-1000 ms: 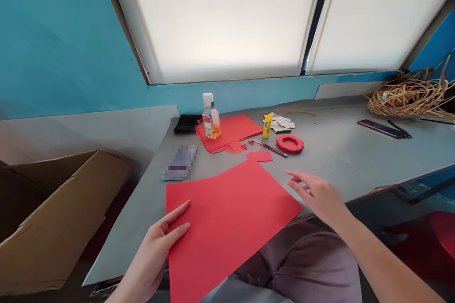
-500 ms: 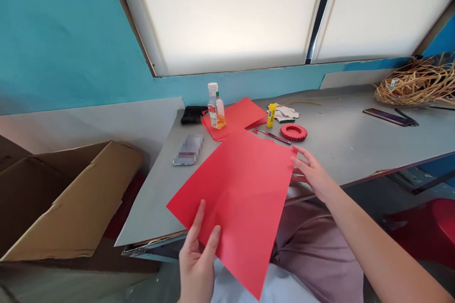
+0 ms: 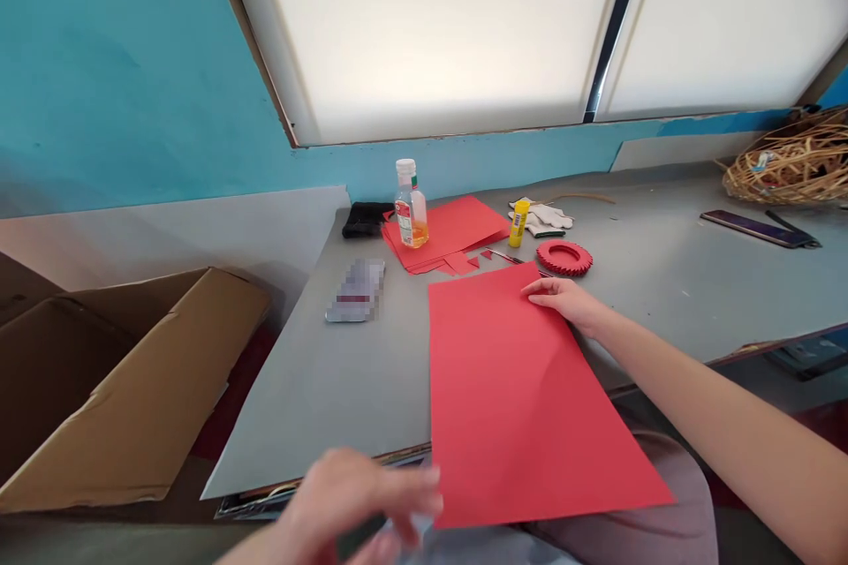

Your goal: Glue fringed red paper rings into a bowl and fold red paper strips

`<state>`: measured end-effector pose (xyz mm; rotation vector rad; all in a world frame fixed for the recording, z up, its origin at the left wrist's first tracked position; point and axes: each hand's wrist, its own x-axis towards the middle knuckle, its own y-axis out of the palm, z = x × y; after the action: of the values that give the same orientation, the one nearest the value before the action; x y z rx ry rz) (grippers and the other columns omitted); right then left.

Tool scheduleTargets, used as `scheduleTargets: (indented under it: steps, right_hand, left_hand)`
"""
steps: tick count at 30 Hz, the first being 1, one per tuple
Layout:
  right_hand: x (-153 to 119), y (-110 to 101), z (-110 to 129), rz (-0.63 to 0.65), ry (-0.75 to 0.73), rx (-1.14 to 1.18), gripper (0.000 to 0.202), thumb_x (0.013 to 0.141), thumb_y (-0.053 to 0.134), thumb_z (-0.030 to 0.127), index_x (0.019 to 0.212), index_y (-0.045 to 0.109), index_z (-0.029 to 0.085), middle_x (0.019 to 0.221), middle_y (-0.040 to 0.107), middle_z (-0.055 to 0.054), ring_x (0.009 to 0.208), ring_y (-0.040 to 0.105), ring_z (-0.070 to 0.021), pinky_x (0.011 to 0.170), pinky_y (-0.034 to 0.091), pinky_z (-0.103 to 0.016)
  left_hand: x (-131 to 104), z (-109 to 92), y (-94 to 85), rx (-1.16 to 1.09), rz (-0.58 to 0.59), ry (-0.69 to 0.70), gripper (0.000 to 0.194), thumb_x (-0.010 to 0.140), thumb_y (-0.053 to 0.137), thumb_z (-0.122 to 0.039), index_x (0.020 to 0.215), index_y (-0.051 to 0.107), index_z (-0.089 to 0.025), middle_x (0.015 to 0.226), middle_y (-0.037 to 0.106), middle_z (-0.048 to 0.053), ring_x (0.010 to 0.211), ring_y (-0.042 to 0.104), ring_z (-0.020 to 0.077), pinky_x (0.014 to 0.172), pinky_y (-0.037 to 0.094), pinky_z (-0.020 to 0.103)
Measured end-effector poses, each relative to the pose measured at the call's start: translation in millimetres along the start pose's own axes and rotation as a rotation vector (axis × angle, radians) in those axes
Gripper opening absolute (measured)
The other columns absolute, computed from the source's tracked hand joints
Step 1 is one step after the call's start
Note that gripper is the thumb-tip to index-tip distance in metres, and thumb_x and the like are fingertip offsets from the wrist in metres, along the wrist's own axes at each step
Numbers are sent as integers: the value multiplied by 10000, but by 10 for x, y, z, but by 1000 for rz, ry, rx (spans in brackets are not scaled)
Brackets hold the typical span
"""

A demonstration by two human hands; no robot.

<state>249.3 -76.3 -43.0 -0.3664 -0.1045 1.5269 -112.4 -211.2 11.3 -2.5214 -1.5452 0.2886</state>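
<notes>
Our right hand [image 3: 563, 298] grips the red paper [image 3: 520, 406] near its one o'clock edge; our left hand [image 3: 361, 490], blurred and loosely open, sits at its eight o'clock, contact uncertain. We note the paper's long axis running eleven to five, overhanging the table [image 3: 364, 388].

An open cardboard box [image 3: 149, 397] stands at lower left, below a blue wall [image 3: 119, 62]. Pale window panels [image 3: 430, 35] span top centre and right. On the grey worktop [image 3: 358, 380], white gloves [image 3: 551, 214] lie right of centre; toward the right edge, a dark phone [image 3: 753, 228] lies before tangled wicker strips [image 3: 795, 166].
</notes>
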Motion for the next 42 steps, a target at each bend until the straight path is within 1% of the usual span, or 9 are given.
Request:
scheduleTargets:
  steps: [5,7,10,12,15,20,28,35,42]
  right_hand:
    - [121,-57,69,-10,-41,-210,268,729,581,311,972,607,201,915,683,-66,760,640,-185,609,504,-290]
    - [153,-74,137,-142,-117,-490,337,729,573,323,1048,575,214,962,663,-72,773,626,-196,603,484,-296]
    - [267,10,322,-383,-261,-856,330,768,522,332,1079,566,230,1057,623,-79,832,606,-221,602,455,-305]
    - [417,184,472,-366,-346,-945,247,827,445,315,1006,595,236,1019,637,-54,826,606,-200,608,447,-289]
    - [721,579,626,-149,-419,-982,205,844,450,288,970,608,253,937,672,-4,824,612,-146,679,442,-239]
    - [1070,1045,571,-173,-371,-1065,213,803,541,300,918,601,131,932,653,-146,901,576,-261,732,416,-336]
    - [1122,1003,347,-271,-405,-942,266,802,546,306,989,594,125,970,638,-149,961,527,-281,837,378,-393]
    - [1127,972,327,-266,-496,-615,441,824,474,215,1259,408,193,1191,564,-67,1031,533,-162,846,429,-302]
    - [1080,1045,347,-5,-551,-522,161,814,513,262,894,634,193,840,678,-20,747,605,-150,664,463,-274]
  left_hand:
    - [1201,-82,-293,594,159,212,371,810,505,-432,1129,622,-283,1107,634,67,1027,574,285,905,418,384]
    - [1612,29,-279,745,224,295,454,817,503,-454,1223,547,-254,1324,472,86,1212,430,309,1001,321,423]
    - [1915,245,-149,880,357,401,654,780,516,-563,1330,417,-222,1434,289,118,1330,225,304,1074,172,449]
    - [1955,361,-49,920,352,435,698,789,473,-598,1359,368,-208,1449,239,138,1342,171,321,1075,131,486]
    - [1935,441,36,956,293,463,658,819,440,-564,1360,366,-198,1440,255,166,1330,191,346,1061,133,521]
    - [1950,460,32,1046,285,477,647,831,390,-569,1364,346,-206,1428,278,178,1324,213,337,1049,174,520]
    - [1973,491,15,1108,281,499,636,845,341,-582,1368,325,-221,1438,278,140,1328,221,306,1058,198,483]
    - [2032,505,-52,1070,137,422,491,873,391,-458,1281,446,-190,1386,371,126,1305,286,279,1058,255,419]
    - [2196,526,-252,906,-155,284,336,817,509,-341,1101,470,-164,1095,575,107,1071,524,247,911,421,371]
